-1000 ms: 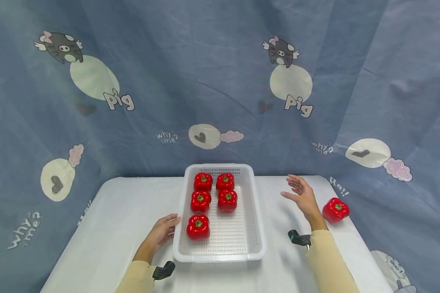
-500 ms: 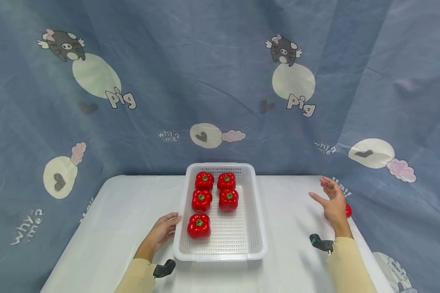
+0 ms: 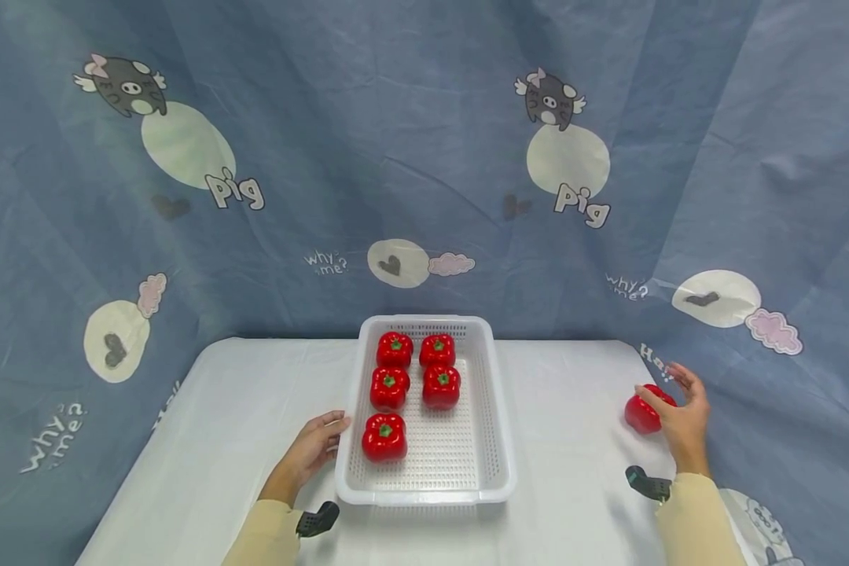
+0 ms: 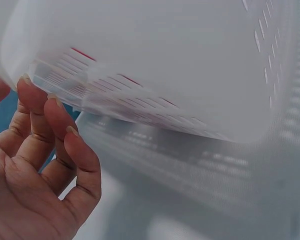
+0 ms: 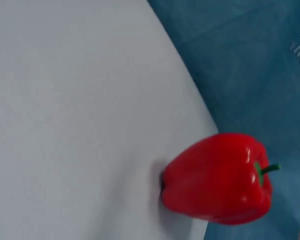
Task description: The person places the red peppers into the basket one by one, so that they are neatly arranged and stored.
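Observation:
A white basket (image 3: pixel 498 440) with perforated walls holds several red bell peppers (image 3: pixel 384 439). At its left side, my left hand (image 3: pixel 311 450) has its fingertips right at the rim; the left wrist view shows these fingers (image 4: pixel 82 165) loosely bent beside the basket wall (image 4: pixel 180 60). Another bell pepper (image 3: pixel 644 410) rests near the table's right edge, its green stem showing in the right wrist view. My right hand (image 3: pixel 686 420) is just right of this bell pepper, thumb and fingers spread apart, the thumb overlapping it in the head view.
The white table (image 3: pixel 566 472) ends just beyond the right-hand pepper. A blue curtain (image 3: pixel 424 157) with pig prints hangs close behind the table and along its sides. Each wrist carries a small black camera mount (image 3: pixel 648 483).
My right hand has moved right, passing over the lone bell pepper to its right side and coming lower. My left hand and the basket have stayed put.

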Demonstrator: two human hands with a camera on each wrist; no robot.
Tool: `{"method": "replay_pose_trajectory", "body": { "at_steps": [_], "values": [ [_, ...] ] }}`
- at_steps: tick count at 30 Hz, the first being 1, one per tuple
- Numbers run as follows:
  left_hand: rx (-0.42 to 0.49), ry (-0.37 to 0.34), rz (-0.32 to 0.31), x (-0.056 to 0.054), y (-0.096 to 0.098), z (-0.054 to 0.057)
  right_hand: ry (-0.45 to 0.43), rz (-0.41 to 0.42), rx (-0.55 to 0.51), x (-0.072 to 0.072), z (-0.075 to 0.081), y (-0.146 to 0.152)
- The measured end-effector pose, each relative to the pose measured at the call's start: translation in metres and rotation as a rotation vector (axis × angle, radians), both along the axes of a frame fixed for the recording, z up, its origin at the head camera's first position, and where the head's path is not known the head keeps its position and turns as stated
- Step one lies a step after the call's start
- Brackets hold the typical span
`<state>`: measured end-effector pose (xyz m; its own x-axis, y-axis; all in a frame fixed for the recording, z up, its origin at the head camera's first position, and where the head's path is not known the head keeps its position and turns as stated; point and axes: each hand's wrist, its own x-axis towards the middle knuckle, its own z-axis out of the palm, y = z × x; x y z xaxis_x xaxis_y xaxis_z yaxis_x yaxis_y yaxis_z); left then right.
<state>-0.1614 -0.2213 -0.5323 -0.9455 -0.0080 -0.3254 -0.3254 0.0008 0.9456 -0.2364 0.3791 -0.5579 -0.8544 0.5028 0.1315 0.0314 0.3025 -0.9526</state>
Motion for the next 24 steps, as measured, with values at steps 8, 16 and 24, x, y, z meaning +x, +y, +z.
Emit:
{"method": "replay_pose_trajectory", "body": {
  "at_steps": [8,16,24],
  "values": [
    [0.002,-0.011,0.011,0.001,0.0,-0.002,-0.069,-0.048,-0.006,-0.008,-0.039,0.029],
    [0.009,-0.004,0.01,0.001,0.0,-0.003,-0.173,-0.073,0.008,-0.01,-0.061,0.036],
    [0.011,-0.003,0.006,0.0,0.0,-0.002,-0.246,-0.039,0.034,-0.006,-0.058,0.03]
  ]
}}
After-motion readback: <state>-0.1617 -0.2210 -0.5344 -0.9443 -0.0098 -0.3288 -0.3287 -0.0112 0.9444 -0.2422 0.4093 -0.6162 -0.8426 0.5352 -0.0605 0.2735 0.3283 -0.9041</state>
